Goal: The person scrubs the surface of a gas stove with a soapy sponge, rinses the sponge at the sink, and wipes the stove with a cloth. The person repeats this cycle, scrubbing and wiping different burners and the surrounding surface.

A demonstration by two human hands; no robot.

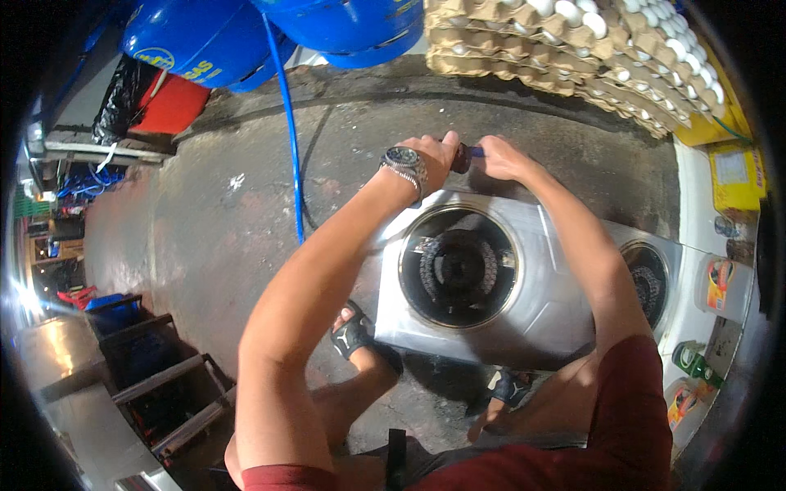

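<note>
A metal two-burner gas stove (552, 294) stands on the floor before me, its round dark burner (459, 267) below my hands. Beyond its far edge my left hand (435, 156), with a metal watch and bracelet on the wrist, is closed on a dark, rounded part (460, 158); what it belongs to is hidden. Just right of it my right hand (498, 158) grips a blue-purple piece (476, 151) that meets the dark part, perhaps a tool handle or hose end. A blue hose (290, 123) hangs down from the top to the left of my left forearm.
Blue gas cylinders (202, 37) stand at the far left, near a red container (172, 104). Stacked cardboard egg trays (528, 52) with white eggs are at the far right. Plastic containers (726, 288) and a green bottle (697, 365) line the right wall. A metal rack (159, 380) is at left.
</note>
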